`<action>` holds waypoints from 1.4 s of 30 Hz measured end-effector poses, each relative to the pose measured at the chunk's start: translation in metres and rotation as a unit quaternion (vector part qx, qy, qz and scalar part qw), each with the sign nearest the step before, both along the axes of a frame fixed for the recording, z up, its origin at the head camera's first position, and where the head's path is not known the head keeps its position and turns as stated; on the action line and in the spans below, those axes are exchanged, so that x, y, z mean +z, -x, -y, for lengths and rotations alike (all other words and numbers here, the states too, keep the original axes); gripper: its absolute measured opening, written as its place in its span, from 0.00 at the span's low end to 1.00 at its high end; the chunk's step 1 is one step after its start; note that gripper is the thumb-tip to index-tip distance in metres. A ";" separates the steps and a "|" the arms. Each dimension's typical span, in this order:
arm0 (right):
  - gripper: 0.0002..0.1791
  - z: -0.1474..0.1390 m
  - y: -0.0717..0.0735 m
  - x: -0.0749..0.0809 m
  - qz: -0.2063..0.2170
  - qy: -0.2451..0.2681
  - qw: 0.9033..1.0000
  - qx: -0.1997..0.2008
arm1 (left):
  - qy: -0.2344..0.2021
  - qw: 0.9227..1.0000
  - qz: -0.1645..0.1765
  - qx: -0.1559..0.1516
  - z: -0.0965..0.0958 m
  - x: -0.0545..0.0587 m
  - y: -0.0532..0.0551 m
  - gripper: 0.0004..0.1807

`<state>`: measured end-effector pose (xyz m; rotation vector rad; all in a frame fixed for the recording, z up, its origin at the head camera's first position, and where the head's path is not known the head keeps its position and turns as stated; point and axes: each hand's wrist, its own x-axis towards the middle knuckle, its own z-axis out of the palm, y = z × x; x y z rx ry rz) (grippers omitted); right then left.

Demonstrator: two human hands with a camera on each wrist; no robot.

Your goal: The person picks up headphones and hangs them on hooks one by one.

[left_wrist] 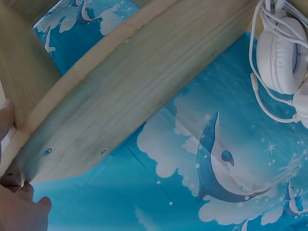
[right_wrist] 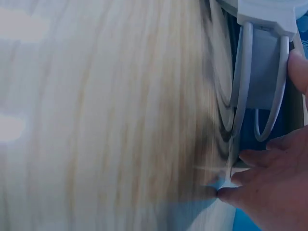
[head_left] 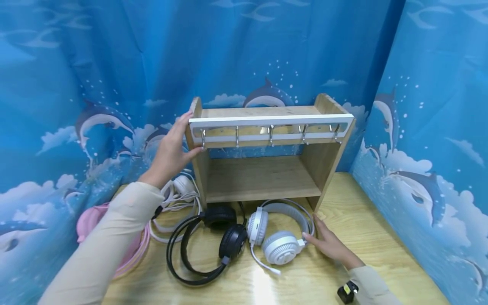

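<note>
The small wooden shelf (head_left: 263,176) stands at the back of the table with a metal hook rail (head_left: 251,131) across its front top. My left hand (head_left: 171,148) grips the upper left corner, thumb at the rail's end and fingers along the side panel (left_wrist: 120,101). White headphones (head_left: 282,248) with a boom microphone lie before the shelf's right leg. Spread around their headband (right_wrist: 262,91), my right hand (head_left: 329,243) has its thumb close by the earcup joint and extended fingertips at the tabletop. Black headphones (head_left: 209,250) lie just to the left.
Bundled white headphones (head_left: 183,186) with looped cable sit left of the shelf. Behind my left forearm is a pink headset (head_left: 89,222) with pink cable. Blue dolphin-print curtains (head_left: 244,51) enclose the table (head_left: 366,220) at the back and sides.
</note>
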<state>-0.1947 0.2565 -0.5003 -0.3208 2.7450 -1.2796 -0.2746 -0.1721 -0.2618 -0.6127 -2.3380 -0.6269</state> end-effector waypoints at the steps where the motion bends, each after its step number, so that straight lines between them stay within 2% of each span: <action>1: 0.44 0.001 0.001 -0.001 -0.003 0.006 1.000 0.000 | -0.003 1.000 -0.002 -0.002 0.000 -0.001 0.000 0.48; 8: 0.43 0.008 0.005 -0.004 -0.002 0.023 0.999 -0.031 | -0.019 1.000 -0.004 -0.008 -0.001 -0.004 0.002 0.48; 14: 0.43 0.014 0.005 0.000 0.016 0.047 0.996 -0.068 | -0.021 1.000 -0.002 -0.009 -0.003 -0.004 0.002 0.48; 19: 0.42 0.021 0.005 0.007 0.039 0.092 0.989 -0.108 | -0.022 1.000 -0.002 -0.005 -0.003 -0.004 0.002 0.48; 22: 0.43 0.024 0.005 0.009 0.053 0.102 0.984 -0.133 | -0.022 1.000 0.000 -0.003 -0.003 -0.003 0.002 0.48; 24: 0.43 0.024 0.005 0.010 0.074 0.128 0.979 -0.140 | -0.023 1.000 0.000 -0.004 -0.004 -0.003 0.002 0.48; 27: 0.44 0.022 0.006 0.008 0.112 0.181 0.967 -0.142 | -0.024 1.000 0.001 -0.006 -0.004 -0.002 0.002 0.48; 29: 0.44 0.020 0.007 0.007 0.144 0.238 0.951 -0.135 | -0.028 1.000 0.002 -0.008 -0.004 -0.002 0.002 0.47; 32: 0.42 0.017 0.006 0.007 0.171 0.295 0.932 -0.123 | -0.034 0.999 0.004 -0.012 -0.003 -0.001 0.002 0.46; 37: 0.37 0.015 0.004 0.011 0.194 0.348 0.911 -0.103 | -0.047 0.999 0.005 -0.017 -0.002 0.000 0.002 0.45; 39: 0.38 0.013 0.004 0.012 0.203 0.366 0.903 -0.097 | -0.054 0.998 0.005 -0.021 -0.001 0.000 0.002 0.45; 42: 0.40 0.011 0.004 0.012 0.221 0.401 0.884 -0.091 | -0.069 0.997 0.007 -0.028 0.001 -0.001 0.003 0.44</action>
